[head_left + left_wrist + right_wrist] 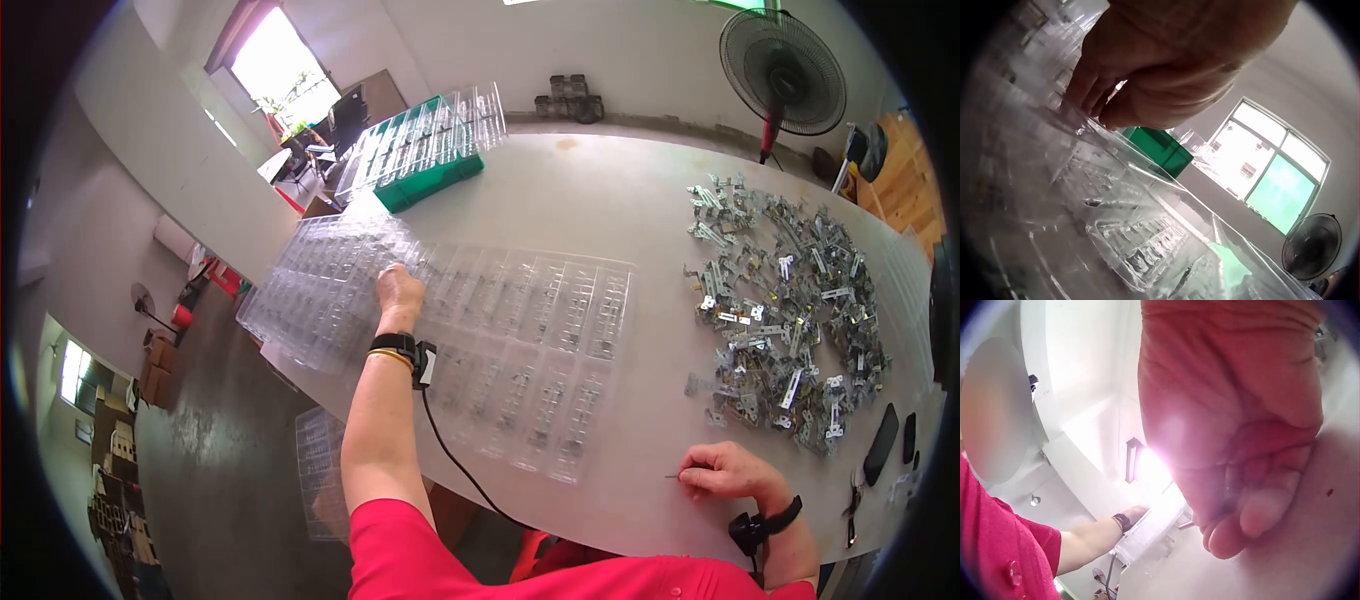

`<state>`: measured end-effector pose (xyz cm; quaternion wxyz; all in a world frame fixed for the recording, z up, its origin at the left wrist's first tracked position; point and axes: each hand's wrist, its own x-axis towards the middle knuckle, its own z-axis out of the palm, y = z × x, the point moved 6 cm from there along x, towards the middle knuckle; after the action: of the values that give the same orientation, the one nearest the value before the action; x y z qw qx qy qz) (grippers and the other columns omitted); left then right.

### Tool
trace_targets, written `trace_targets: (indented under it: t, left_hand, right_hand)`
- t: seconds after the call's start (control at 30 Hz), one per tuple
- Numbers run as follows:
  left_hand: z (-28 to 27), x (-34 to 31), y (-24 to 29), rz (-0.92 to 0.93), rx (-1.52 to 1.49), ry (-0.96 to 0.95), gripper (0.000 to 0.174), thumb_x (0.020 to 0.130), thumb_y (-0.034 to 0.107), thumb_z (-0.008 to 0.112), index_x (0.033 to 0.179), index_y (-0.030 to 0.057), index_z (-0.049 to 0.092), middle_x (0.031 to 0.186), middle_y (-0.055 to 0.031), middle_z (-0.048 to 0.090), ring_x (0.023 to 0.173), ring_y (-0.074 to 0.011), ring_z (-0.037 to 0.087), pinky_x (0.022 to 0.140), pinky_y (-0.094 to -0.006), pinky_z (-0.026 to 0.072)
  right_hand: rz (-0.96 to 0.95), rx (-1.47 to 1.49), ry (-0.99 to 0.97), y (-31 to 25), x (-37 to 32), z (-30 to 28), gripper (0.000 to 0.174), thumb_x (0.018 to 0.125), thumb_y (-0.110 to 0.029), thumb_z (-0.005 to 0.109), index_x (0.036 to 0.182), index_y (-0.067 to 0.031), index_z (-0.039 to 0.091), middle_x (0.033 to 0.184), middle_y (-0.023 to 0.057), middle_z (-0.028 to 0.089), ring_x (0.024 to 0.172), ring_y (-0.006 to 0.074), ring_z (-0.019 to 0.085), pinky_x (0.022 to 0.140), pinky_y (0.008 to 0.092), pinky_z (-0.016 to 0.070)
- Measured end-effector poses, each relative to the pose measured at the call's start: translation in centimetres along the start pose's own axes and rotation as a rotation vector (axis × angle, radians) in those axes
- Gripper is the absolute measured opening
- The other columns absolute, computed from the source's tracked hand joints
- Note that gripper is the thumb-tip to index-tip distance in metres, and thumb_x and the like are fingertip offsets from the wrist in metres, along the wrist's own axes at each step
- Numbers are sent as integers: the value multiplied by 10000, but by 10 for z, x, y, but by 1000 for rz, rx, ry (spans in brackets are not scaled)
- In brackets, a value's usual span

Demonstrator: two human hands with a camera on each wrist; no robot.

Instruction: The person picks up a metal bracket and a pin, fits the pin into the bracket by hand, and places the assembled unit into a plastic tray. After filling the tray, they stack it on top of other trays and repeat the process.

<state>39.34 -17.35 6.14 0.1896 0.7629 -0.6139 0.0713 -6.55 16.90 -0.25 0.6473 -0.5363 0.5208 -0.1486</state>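
My left hand (400, 290) pinches the thin edge of a clear plastic tray (310, 290), its fingertips (1082, 100) at the film-like rim in the left wrist view. That tray slants over the table's left edge, its upper part blurred. Beside it lies another clear tray (625, 300), whose rows of compartments hold small metal parts. At the front of the table rests my right hand (730, 470), fingers curled. Between its thumb and fingers it holds a thin metal piece (672, 477), whose end pokes out; the rest is hidden in the hand.
A heap of metal brackets (790, 310) covers the right side of the table (600, 190). Pliers (853, 505) and a black case (881, 445) lie near the right edge. A green crate (430, 185) with clear trays on it stands at the back left; a fan (783, 72) stands behind.
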Motion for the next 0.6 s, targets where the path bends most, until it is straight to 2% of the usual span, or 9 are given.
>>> trace_targets:
  t: [0.13,0.2,0.3,0.47,0.53,0.57,0.6]
  left_hand:
    - [-2,2,4,36,48,-6,224,754,88,589,881,-39,724,982,-281,686,975,-410,674,876,-450,540]
    - [-9,2,13,70,73,11,232,781,101,562,884,-29,724,960,-276,691,935,-412,681,854,-457,543]
    - [-24,0,35,216,67,73,229,837,137,556,914,-11,713,919,-252,698,878,-405,684,800,-472,538]
    - [-83,-34,117,323,-117,6,234,866,199,597,936,1,701,897,-231,693,881,-373,682,770,-457,522]
    - [-108,-57,160,441,-221,92,234,859,206,620,925,-3,700,868,-214,697,851,-353,687,767,-428,522]
    - [-115,-61,178,507,-265,125,236,856,203,627,930,-7,703,830,-188,703,782,-327,690,744,-410,523]
    - [-122,-66,194,516,-264,127,236,856,203,627,930,-7,703,830,-188,703,782,-327,690,744,-410,523]
  right_hand:
    - [-74,-177,24,-16,-4,-2,180,955,-182,598,961,-17,670,770,40,697,721,116,676,681,276,530]
    - [-95,-169,4,-11,-2,-2,190,959,-206,589,981,-35,667,795,44,704,737,130,679,692,291,532]
    - [-183,-211,-24,-3,1,-1,211,962,-242,569,993,-48,648,795,50,698,720,158,674,690,312,523]
    - [-214,-222,-59,-11,-8,-3,199,962,-242,570,993,-57,638,833,76,691,793,182,668,740,328,513]
    - [-250,-246,-78,-12,-11,1,195,963,-239,570,998,-58,635,858,91,686,829,191,664,761,335,510]
    - [-324,-246,-129,-15,-12,6,190,962,-240,581,1004,-63,637,920,102,673,871,206,653,779,342,506]
    - [-399,-247,-180,-18,-14,11,186,961,-240,592,1010,-67,639,983,113,659,912,221,642,797,348,502]
